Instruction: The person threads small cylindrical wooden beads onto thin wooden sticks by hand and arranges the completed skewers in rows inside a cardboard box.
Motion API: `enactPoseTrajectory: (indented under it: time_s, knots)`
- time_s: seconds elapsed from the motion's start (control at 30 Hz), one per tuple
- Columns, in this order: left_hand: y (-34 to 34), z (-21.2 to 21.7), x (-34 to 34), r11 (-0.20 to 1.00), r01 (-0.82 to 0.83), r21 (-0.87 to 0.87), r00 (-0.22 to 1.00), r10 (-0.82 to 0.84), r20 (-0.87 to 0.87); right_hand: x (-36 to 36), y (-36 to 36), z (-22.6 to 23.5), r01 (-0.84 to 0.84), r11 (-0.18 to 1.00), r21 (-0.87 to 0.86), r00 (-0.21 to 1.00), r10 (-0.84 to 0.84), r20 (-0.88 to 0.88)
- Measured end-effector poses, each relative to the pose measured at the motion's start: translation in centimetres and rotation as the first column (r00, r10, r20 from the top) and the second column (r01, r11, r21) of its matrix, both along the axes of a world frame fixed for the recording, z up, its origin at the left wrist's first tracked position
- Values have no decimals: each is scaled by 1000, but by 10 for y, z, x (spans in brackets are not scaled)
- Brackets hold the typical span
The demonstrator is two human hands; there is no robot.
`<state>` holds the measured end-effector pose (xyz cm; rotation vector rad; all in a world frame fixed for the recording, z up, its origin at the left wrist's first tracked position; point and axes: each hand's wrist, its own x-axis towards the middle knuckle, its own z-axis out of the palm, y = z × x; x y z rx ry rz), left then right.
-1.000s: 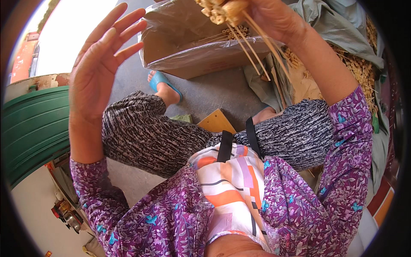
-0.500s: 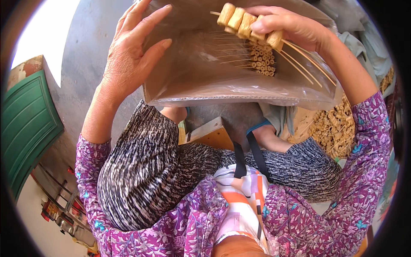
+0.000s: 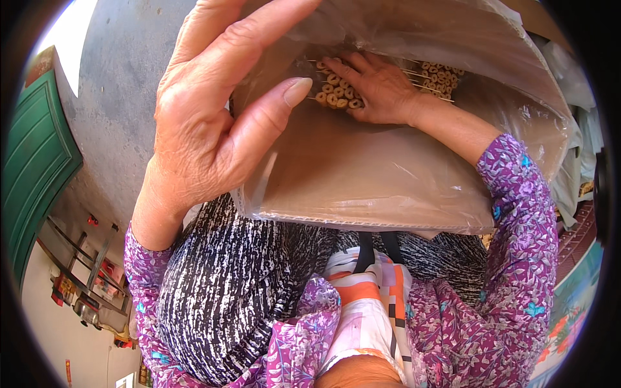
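Observation:
A large cardboard box [image 3: 362,174] lined with clear plastic stands in front of my knees. Inside it, my right hand [image 3: 378,87] lies palm down over skewers of golden rolled pieces [image 3: 336,94], its fingers stretched across them. The hollow, ring-like ends of these rolls show beside the fingertips; what lies under the palm is hidden. A second group of skewered rolls [image 3: 440,77] rests farther right in the box, thin sticks pointing left. Raised near the box's left edge, my left hand [image 3: 220,103] has its fingers apart and holds nothing.
A green panelled board [image 3: 42,174] stands at the far left beside grey floor [image 3: 119,97]. Metal bars and tools [image 3: 90,284] show at lower left. Pale plastic sheeting [image 3: 585,136] hangs right of the box, near a dark red crate [image 3: 576,239].
My right hand has gone down into the box with the skewers, which now lie beneath it. My left hand appears larger and nearer. The box fills more of the view.

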<state>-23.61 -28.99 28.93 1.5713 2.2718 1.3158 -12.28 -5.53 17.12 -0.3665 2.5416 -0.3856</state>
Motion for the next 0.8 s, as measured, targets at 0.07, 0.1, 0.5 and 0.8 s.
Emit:
enactPoseTrajectory:
  time_s: [0.07,0.1,0.5,0.8]
  knots:
    - [0,-4,0,1000,-6,-20,1000,6,-31,-2,-6,-15,-6,1000,-9,1000,5,-16]
    - [1,-7,-1,1000,-5,-19,999,4,-38,-5,-14,-27,-14,1000,-5,1000,14,-20]
    - [-7,-6,2,993,-67,-95,996,62,-59,8,-16,-57,126,969,-213,992,-122,29]
    - [-4,-23,-10,994,27,110,995,-16,-102,11,-17,-80,28,987,-156,989,-50,-140]
